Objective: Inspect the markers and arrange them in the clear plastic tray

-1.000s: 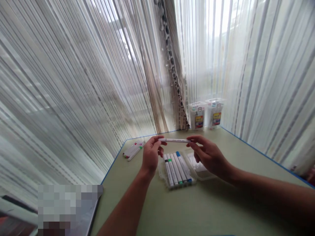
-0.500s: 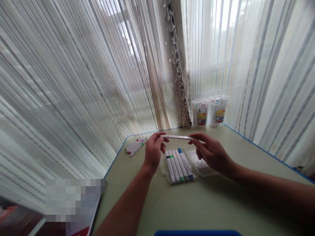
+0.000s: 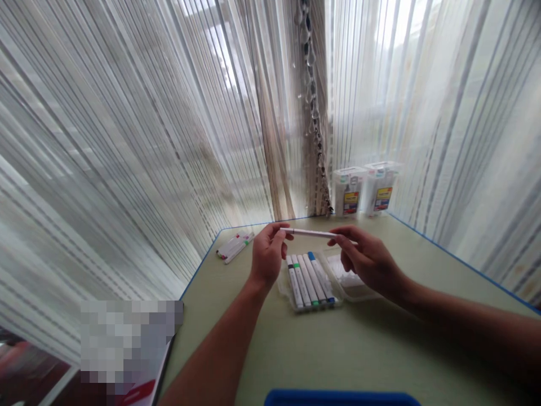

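A white marker (image 3: 310, 233) is held level above the table, gripped at both ends. My left hand (image 3: 267, 258) pinches its left end and my right hand (image 3: 367, 260) pinches its right end. Just below them lies an open clear plastic case (image 3: 284, 288) with several white markers (image 3: 310, 278) side by side, their caps black, green and blue. The case's lid (image 3: 353, 280) lies open to the right, partly hidden by my right hand.
A few loose markers (image 3: 234, 247) lie near the table's far left corner. Two upright clear marker boxes (image 3: 366, 190) stand at the back by the striped curtains. A blue object (image 3: 338, 398) shows at the bottom edge. A blurred patch covers the lower left.
The view has drifted a little; both hands keep the marker held between them in almost the same pose. The blue object has come into view at the bottom edge.
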`<action>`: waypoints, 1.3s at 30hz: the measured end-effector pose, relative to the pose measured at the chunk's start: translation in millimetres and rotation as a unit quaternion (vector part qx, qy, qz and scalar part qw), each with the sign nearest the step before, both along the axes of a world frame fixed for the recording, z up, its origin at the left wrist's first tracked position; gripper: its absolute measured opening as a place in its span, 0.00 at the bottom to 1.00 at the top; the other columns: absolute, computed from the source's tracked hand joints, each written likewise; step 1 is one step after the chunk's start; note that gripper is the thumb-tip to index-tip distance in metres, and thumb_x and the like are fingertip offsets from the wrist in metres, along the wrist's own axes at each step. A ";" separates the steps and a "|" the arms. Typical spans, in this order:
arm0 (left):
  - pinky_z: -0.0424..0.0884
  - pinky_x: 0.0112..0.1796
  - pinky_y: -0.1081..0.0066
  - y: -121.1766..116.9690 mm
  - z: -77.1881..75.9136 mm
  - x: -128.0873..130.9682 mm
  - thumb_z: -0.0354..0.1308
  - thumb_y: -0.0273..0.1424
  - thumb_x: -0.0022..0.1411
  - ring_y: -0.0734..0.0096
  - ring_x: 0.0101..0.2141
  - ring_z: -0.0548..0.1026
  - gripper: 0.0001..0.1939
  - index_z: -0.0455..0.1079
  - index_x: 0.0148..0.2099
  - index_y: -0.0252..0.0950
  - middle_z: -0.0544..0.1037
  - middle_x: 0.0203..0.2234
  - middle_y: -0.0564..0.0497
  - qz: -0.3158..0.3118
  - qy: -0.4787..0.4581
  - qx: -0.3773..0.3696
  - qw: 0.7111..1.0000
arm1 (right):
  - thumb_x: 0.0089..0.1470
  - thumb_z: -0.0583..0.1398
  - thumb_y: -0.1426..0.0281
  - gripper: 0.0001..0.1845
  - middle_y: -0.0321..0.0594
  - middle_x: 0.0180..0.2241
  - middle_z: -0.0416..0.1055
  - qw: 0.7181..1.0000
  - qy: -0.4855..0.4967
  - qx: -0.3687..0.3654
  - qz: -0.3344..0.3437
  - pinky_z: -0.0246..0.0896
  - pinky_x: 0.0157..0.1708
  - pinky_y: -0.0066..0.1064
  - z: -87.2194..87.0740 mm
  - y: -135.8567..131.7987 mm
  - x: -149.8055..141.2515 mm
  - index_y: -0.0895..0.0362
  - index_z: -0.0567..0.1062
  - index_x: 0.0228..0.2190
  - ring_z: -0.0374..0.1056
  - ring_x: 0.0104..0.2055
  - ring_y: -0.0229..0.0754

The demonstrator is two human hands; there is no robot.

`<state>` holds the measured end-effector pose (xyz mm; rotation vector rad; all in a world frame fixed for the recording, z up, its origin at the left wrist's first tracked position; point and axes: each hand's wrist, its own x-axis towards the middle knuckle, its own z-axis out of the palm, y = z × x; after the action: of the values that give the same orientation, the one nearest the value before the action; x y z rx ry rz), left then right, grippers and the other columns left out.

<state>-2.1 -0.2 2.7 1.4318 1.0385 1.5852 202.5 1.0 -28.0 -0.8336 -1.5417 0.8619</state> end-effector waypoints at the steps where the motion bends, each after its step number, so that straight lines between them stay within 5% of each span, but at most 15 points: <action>1: 0.59 0.18 0.77 -0.4 0.1 0.2 0.54 0.31 0.60 0.82 0.17 0.63 0.11 0.71 0.42 0.30 0.74 0.27 0.50 0.000 -0.001 0.000 1.000 | 0.60 0.58 0.58 0.16 0.39 0.32 0.73 1.000 0.002 0.000 -0.001 0.56 0.13 0.25 0.0 0.0 0.1 0.58 0.72 0.41 0.61 0.16 0.30; 39: 0.61 0.19 0.76 2.9 -2.5 -0.2 0.58 0.30 0.55 0.82 0.17 0.64 0.12 0.71 0.43 0.32 0.75 0.29 0.50 -0.004 0.007 -0.015 1.000 | 0.59 0.58 0.61 0.14 0.40 0.35 0.72 1.000 0.015 -0.002 -0.017 0.55 0.13 0.23 3.1 0.4 -0.6 0.57 0.69 0.42 0.60 0.15 0.28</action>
<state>-2.2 2.6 0.2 1.4282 1.0588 1.5495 201.9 1.4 -25.0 -0.8447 -1.4966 0.8492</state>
